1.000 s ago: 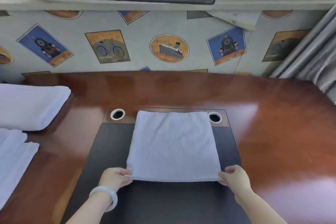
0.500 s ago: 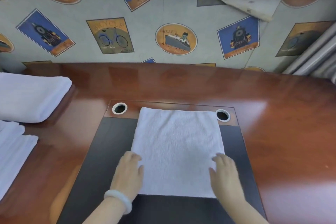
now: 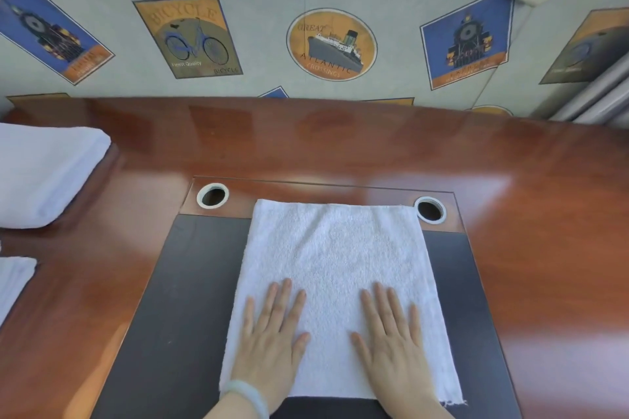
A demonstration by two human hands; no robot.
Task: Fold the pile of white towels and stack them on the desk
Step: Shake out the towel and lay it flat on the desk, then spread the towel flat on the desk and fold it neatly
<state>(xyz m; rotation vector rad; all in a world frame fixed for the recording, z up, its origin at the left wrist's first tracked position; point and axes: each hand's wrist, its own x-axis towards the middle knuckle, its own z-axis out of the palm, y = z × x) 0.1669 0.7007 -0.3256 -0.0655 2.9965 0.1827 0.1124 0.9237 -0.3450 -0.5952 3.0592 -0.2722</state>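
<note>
Both the left hand (image 3: 272, 333) and right hand (image 3: 391, 337) press flat, fingers straight, on the folded white towel (image 3: 337, 255). Its long axis runs away from them across the bench (image 3: 527, 214).

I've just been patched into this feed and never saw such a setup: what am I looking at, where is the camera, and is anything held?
No machine here: these are a person's two bare hands, filmed by one wide-angle camera worn on the head, looking forward and down. The left hand and right hand lie flat, fingers straight, on a white towel spread on the dark mat of a wooden desk. Nothing is gripped; they only press it. At the left edge lie folded towels.
</note>
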